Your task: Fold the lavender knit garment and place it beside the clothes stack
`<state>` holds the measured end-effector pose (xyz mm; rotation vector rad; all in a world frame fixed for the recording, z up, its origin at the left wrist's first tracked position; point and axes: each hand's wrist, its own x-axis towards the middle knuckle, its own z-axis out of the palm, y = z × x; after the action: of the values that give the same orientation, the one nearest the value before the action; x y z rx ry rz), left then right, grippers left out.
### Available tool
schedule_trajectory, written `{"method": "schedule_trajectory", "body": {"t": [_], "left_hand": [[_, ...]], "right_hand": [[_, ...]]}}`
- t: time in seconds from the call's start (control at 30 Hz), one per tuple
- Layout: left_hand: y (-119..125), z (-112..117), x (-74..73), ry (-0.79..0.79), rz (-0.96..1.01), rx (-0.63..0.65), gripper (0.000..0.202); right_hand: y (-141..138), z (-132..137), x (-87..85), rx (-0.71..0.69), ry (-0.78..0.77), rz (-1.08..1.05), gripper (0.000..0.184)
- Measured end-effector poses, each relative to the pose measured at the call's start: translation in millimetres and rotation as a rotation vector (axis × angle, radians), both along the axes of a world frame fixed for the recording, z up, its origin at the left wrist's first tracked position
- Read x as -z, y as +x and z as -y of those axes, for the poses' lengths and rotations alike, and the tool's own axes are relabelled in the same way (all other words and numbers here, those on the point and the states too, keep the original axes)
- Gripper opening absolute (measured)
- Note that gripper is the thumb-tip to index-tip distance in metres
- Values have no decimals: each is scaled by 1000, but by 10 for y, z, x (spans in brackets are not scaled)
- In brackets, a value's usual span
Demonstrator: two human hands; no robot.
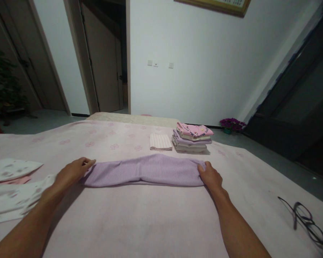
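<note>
A lilac ribbed garment (161, 170), perhaps a pair of leggings, lies stretched sideways in a long band on the bed in front of me. At its left end, my left hand (74, 170) pinches the cloth between thumb and fingers. My right hand (211, 175) grips the opposite end, thumb on top and the other fingers partly hidden. Just beyond the band lies a folded striped cloth (160, 142). Beside that stands a stack of folded clothes (192, 138), with a pink printed piece on top.
White patterned clothes (13, 193) lie loosely at the left, near my left forearm. Black-framed glasses (304, 218) rest on the right side of the pale pink bedsheet (140, 222). Purple flowers (232, 124) stand on the floor past the bed's far right edge.
</note>
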<state>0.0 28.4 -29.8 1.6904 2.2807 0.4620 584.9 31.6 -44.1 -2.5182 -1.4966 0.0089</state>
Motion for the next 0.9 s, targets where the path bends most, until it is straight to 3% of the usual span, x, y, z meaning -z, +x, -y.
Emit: {"method": "schedule_trajectory", "body": {"t": [0.1,0.23,0.4,0.7,0.9], "left_hand": [[39,-53,79,-31,50,78,47],[58,-62,143,34,-13,13,40],[65,-40,150,64,-92,-70,41],[155,-13,150,191,-190,-54,41],[137,-28,151,106,-166,-34,40]], "right_hand": [[12,-6,9,2,0,-4,52],[32,-16,19,8,0,-15,52],[52,-24,6,-1,24,-28,53],[21,14,7,3,45,14,57],[-6,44,9,10,39,13,57]]}}
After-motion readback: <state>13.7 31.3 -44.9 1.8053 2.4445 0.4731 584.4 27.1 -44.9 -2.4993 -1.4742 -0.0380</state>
